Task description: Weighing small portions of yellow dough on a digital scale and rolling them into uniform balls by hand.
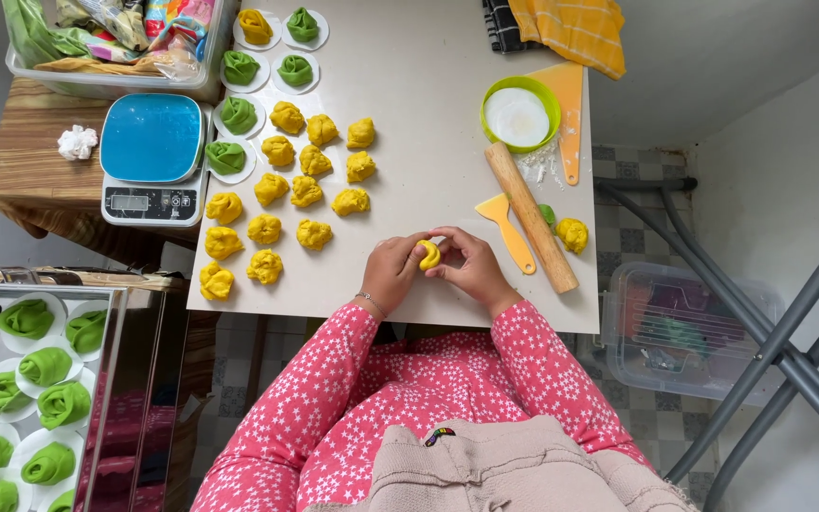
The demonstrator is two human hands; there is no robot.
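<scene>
A small yellow dough piece (428, 254) sits between the fingertips of both hands, just above the white table (428, 57). My left hand (392, 270) pinches it from the left and my right hand (469, 266) from the right. Several shaped yellow dough pieces (306, 191) lie in rows to the left of my hands. A wooden rolling pin (530, 215) and a yellow scraper (506, 228) lie just right of my right hand. Another yellow dough lump (573, 234) rests beside the pin.
A green bowl of white flour (519, 116) and an orange scraper (570, 114) stand at the back right. Green rolls on paper rounds (238, 114) line the left edge beside a blue kitchen scale (153, 156). A metal tray of green rolls (26, 379) sits lower left.
</scene>
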